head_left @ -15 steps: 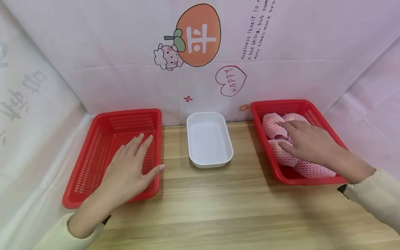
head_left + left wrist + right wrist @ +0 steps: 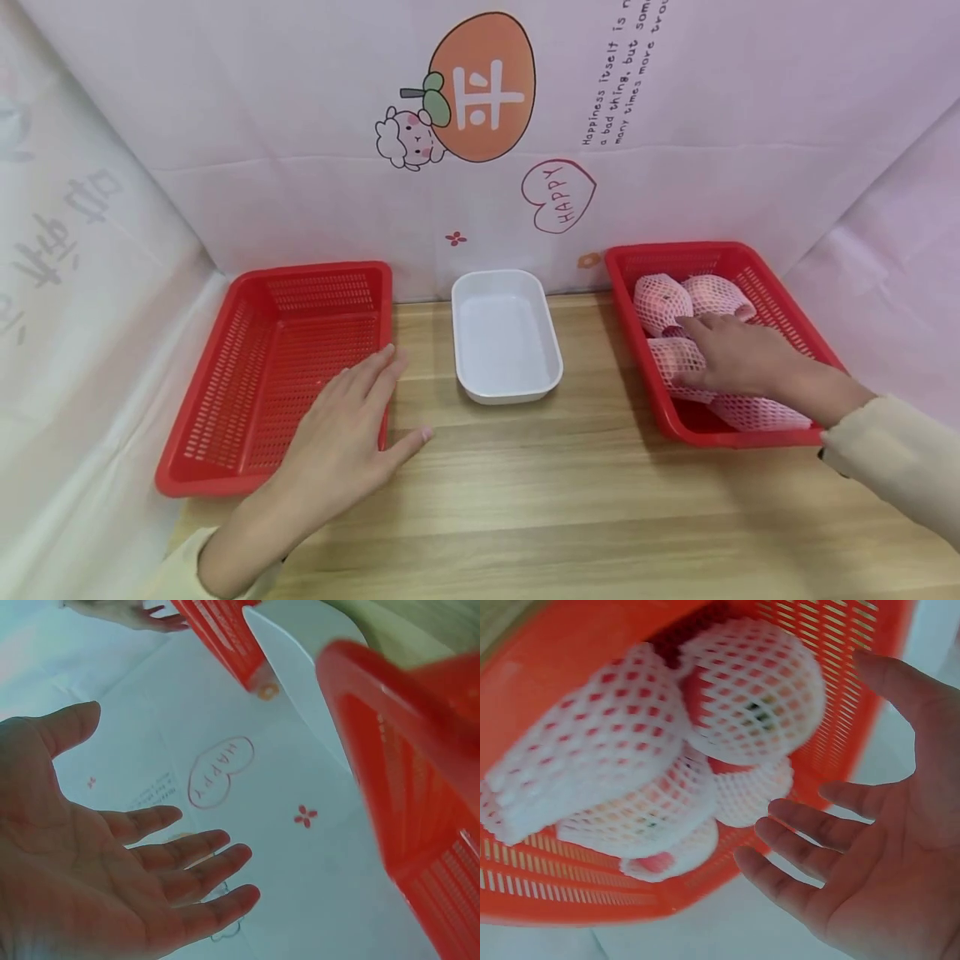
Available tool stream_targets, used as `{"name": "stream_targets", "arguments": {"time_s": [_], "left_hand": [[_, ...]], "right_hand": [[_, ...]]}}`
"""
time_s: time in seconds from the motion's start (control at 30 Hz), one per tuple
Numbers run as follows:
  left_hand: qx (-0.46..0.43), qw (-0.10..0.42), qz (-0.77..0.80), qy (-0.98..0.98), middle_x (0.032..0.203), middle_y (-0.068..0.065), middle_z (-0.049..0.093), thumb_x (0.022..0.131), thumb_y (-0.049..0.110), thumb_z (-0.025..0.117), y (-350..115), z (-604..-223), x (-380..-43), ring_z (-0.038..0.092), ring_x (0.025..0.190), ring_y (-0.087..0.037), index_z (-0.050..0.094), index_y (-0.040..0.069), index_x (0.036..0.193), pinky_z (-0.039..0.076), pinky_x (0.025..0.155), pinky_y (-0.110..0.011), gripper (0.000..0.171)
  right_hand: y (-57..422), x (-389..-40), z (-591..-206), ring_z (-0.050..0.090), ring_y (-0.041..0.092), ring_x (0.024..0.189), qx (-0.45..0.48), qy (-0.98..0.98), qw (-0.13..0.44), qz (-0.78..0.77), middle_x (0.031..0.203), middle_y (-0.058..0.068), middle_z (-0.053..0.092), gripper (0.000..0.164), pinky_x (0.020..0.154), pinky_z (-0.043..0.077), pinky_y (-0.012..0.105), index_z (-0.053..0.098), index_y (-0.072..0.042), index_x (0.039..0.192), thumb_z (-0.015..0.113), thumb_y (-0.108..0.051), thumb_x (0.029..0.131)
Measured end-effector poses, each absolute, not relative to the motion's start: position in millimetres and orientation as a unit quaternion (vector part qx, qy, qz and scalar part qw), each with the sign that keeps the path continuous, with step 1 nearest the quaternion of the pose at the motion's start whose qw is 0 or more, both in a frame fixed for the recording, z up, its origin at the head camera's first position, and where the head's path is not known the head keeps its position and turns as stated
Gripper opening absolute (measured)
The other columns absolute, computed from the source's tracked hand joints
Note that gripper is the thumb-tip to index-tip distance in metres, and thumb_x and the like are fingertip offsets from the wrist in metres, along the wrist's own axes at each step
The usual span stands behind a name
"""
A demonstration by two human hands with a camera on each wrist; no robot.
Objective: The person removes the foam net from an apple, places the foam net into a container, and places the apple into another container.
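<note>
Left basket (image 2: 322, 292): red, at left; a careless sweep against its right rim could make it skid.
Left hand (image 2: 337, 437): released, fingers extended above that rim.
White dish (image 2: 504, 333): between the baskets; probably light, so a bump might shift it.
Netted fruits (image 2: 662, 302): piled in the right basket (image 2: 780, 304); netting could slide under a grip, letting one roll.
Right hand (image 2: 738, 354): released over them, fingers spread; contact unclear.
</note>
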State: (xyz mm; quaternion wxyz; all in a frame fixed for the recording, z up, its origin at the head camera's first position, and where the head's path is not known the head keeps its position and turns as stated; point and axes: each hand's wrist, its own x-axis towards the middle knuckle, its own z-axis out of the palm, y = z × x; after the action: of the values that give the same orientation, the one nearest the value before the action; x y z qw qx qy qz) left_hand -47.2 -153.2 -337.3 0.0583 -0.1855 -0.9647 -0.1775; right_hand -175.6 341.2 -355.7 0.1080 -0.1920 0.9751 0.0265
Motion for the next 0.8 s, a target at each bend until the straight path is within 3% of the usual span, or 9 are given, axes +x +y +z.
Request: {"name": "stream_targets", "arguments": {"time_s": [0.27,0.5,0.8], "left_hand": [[-0.201,0.060,-0.191,-0.959,0.160,-0.017,0.049,0.094,0.053,0.077,-137.8,-347.6,-40.1,0.049,0.144,-0.041,0.043,0.011,0.160,0.039,0.120,-0.062,0.085],[-0.211,0.045,-0.201,-0.956,0.160,-0.013,0.049,0.093,0.054,0.078,-124.0,-359.1,-30.7,0.049,0.145,-0.037,0.042,0.015,0.162,0.037,0.122,-0.059,0.087],[-0.230,0.018,-0.204,-0.951,0.157,-0.014,0.053,0.093,0.053,0.077,-109.4,-376.2,-21.3,0.050,0.144,-0.037,0.044,0.014,0.161,0.040,0.119,-0.060,0.085]], "right_hand": [[346.2,-180.0,-376.3,0.066,0.051,0.109,-0.200,0.973,0.114,0.007,0.124,0.032,0.064,0.101,0.084,0.059,0.068,0.049,0.004,0.148,0.089,-0.055,0.077],[344.4,-180.5,-384.4,0.065,0.049,0.110,-0.200,0.970,0.137,-0.009,0.125,0.032,0.062,0.101,0.084,0.060,0.066,0.043,0.006,0.151,0.088,-0.050,0.080],[343.1,-181.3,-396.3,0.064,0.049,0.112,-0.222,0.967,0.121,-0.018,0.124,0.035,0.059,0.093,0.091,0.058,0.067,0.043,0.012,0.147,0.088,-0.040,0.084]]}}
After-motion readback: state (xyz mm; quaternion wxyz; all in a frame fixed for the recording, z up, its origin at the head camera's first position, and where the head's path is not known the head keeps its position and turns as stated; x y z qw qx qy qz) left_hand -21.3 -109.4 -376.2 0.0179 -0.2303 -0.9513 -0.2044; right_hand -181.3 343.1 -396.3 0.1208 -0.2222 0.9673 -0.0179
